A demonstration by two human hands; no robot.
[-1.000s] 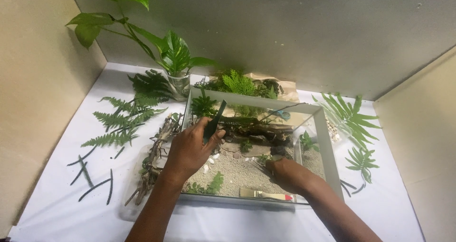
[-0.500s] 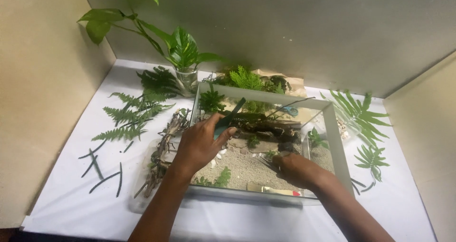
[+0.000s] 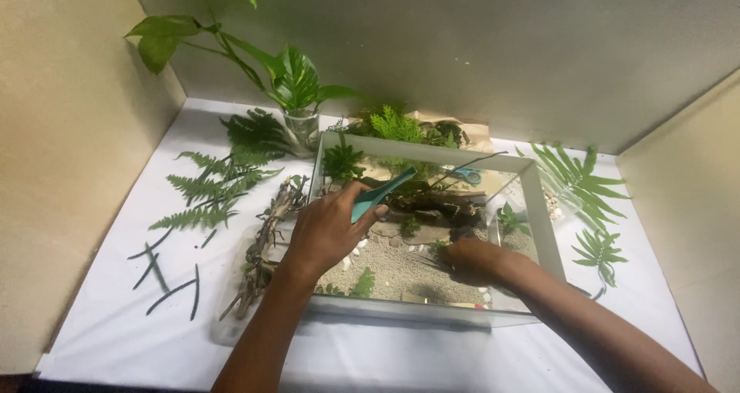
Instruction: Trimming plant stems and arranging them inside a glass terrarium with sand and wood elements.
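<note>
Sand, driftwood [image 3: 432, 202] and small plants are already laid in the glass tank [image 3: 539, 208]. Teal tweezers [image 3: 383, 194] are gripped by the left hand [image 3: 327, 231]; the right hand [image 3: 470, 258] is pressed flat on sand, ferns [image 3: 212, 192] unused outside.

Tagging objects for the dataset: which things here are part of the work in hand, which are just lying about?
In use:
left hand, holding teal tweezers
right hand, down on the sand
glass tank
driftwood in the tank

Lying about:
fern fronds
bundle of twigs
potted plant in a glass
palm-like leaves
dark stem pieces
</note>
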